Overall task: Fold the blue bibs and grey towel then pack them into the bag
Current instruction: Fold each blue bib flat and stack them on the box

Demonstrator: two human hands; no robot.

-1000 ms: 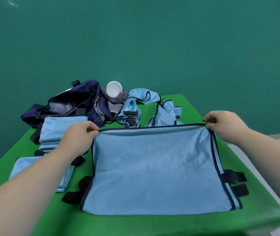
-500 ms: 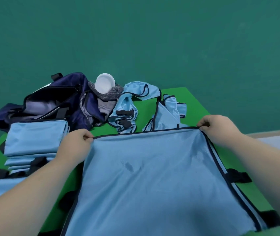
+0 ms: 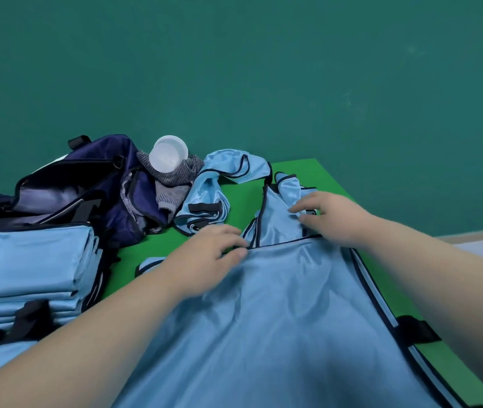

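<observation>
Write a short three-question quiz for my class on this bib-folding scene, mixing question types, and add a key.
1. True or false: the navy fabric duffel bag is zipped shut.
2. Multiple choice: where is the stack of folded light-blue satin bibs? A) to the left of the spread light-blue bib; B) to its right; C) on top of it.
3. Short answer: what rests on the grey knitted towel?

Key
1. False: it lies open.
2. A.
3. The round white plastic cup.
</observation>
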